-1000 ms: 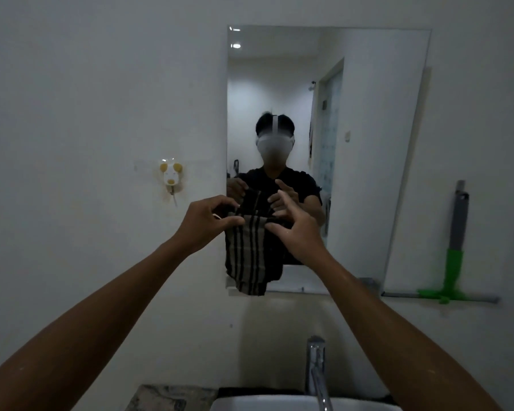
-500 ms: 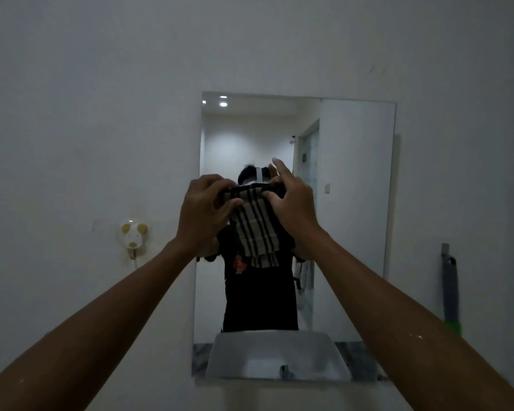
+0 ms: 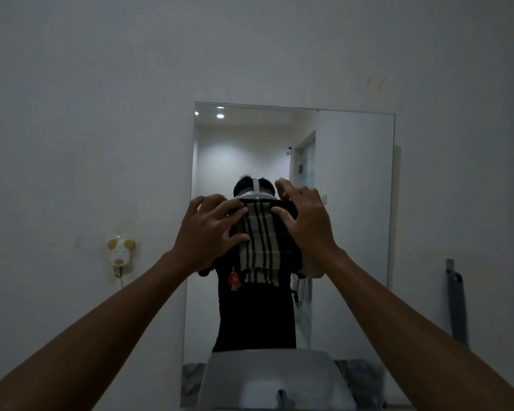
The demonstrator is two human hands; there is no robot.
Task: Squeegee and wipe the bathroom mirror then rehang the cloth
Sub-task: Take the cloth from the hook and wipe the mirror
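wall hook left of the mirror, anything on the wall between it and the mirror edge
In the head view the stretch of wall between the wall hook and the mirror edge is bare paint; only the left hand and its forearm cross in front of it.

no readable text, labels, brands or numbers anywhere, small red shirt emblem illegible

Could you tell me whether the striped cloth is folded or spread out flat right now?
Folded: the cloth shows stacked layered edges at its bottom, held against the mirror by both hands.

striped cloth bunched flat against mirror
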